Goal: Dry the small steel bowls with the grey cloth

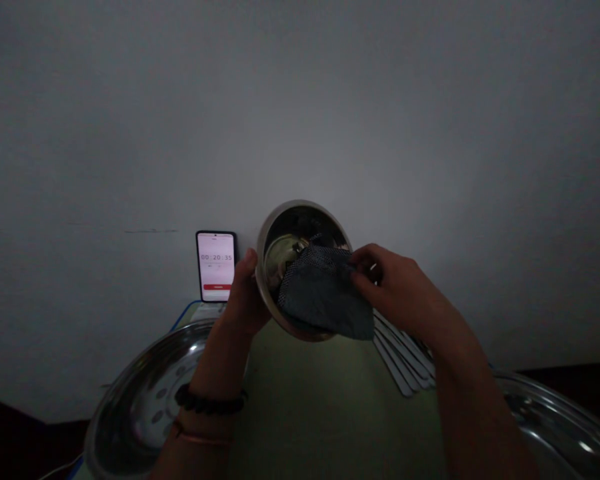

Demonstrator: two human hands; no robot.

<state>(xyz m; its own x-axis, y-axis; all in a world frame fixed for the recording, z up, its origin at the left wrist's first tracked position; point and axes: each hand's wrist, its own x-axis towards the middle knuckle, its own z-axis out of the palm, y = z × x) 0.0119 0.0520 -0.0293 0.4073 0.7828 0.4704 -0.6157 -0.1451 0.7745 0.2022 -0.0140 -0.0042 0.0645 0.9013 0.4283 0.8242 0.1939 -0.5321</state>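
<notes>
A shiny metal bowl [279,257] is held up over the table, its mouth tilted toward me. My left hand [244,297] grips its left side, thumb near the rim and the other fingers hidden behind. In my right hand [387,280], a grey cloth [325,293] is pinched at its upper right edge between thumb and fingers. The cloth hangs partly inside the bowl and covers much of its lower right, with one corner past the rim.
A phone [217,267] showing a timer leans on the wall. Large metal basins stand left [145,400] and right [560,413]. Several flat, pale handles [400,357] fan out under my right forearm on the green tabletop [330,407].
</notes>
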